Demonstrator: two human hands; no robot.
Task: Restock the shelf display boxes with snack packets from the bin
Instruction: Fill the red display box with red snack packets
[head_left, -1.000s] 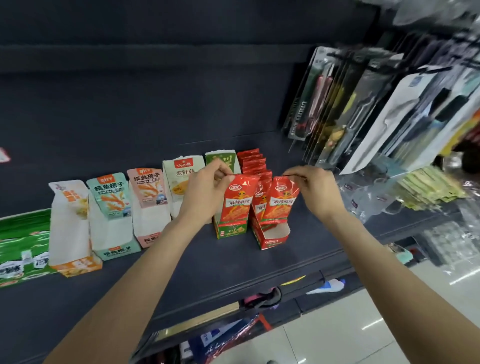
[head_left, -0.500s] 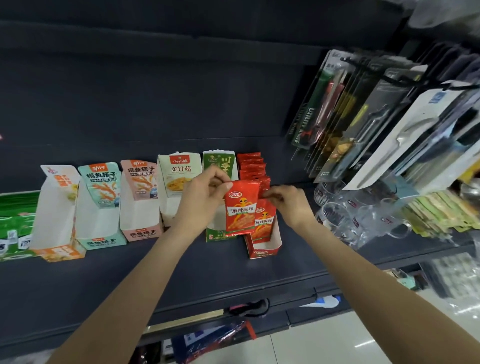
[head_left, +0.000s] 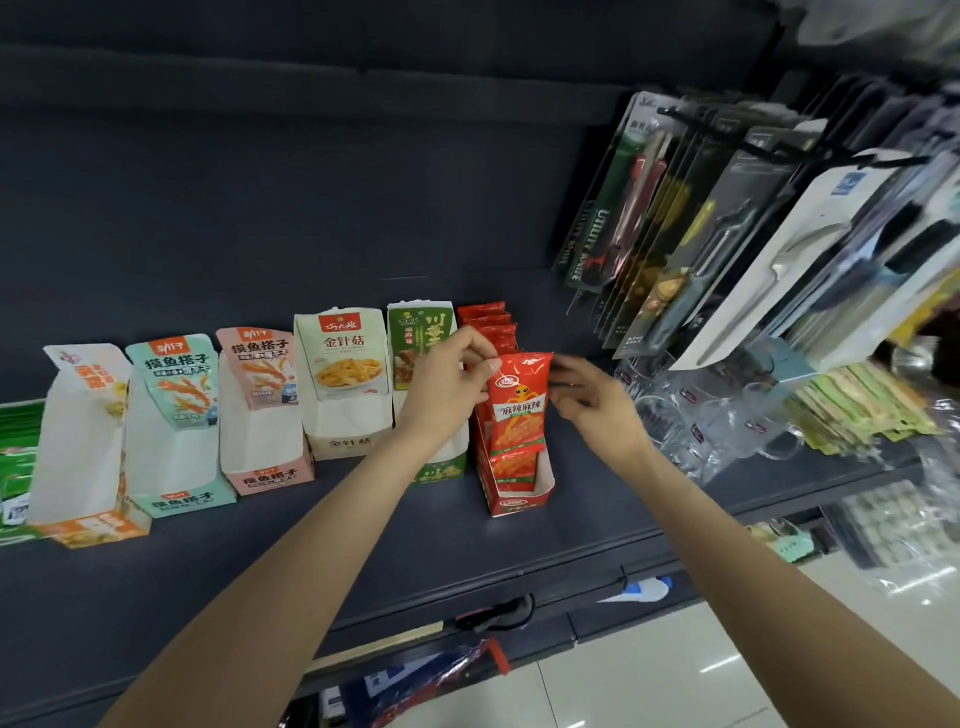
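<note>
**Red packet held upright at the mouth of the red box**

Both hands meet over the red display box (head_left: 519, 483), which stands near the front of the dark shelf (head_left: 363, 561), rightmost in a row of cartons. The left hand (head_left: 447, 384) pinches the top left corner of a red snack packet (head_left: 519, 405) between thumb and fingertips; the right hand (head_left: 587, 400) has its fingers curled against the packet's right edge, though how firmly it grips I cannot tell. The packet stands upright, its lower end inside the box's open front, with another red packet behind it. More red packets (head_left: 488, 327) are stacked at the back of the box.

To the left, the green box (head_left: 436, 467) sits just beside the red one, partly behind the left wrist. To the right lies bare shelf, then clear glass mugs (head_left: 675, 415) and hanging utensil packs (head_left: 727, 234) close over the right hand.

Half a second ago the packet was in front of the green box; now it is over the red one, and the right hand has come from behind it to its edge.
</note>
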